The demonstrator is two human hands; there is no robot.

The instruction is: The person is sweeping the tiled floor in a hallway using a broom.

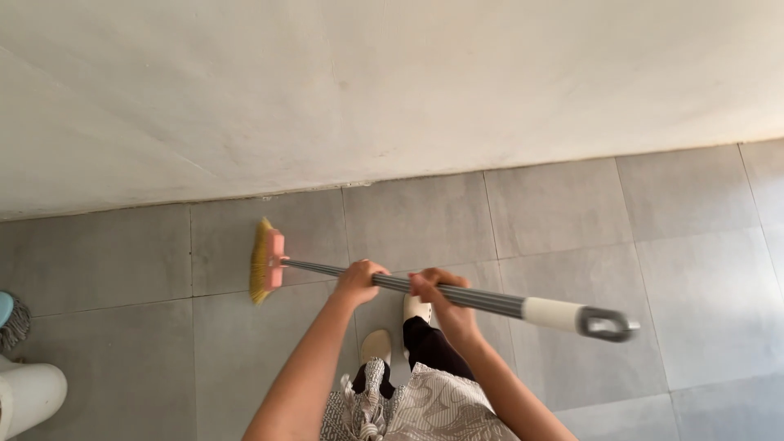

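Grey tiled floor (572, 212); left hand (359, 282), right hand (437, 298) both clenched round broom handle (482, 299), feet half-hidden.

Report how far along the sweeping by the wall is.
Done: cannot tell; the grey floor tiles show no dirt pile or visible swept strip. In hand: left hand and right hand grip the broom handle, the yellow bristles on the tile near the wall. Left: not judgeable from this view.

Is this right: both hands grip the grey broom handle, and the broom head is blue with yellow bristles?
Not quite. The head view shows the left hand and right hand on the grey broom handle, but the broom head is pink, not blue; bristles are yellow.
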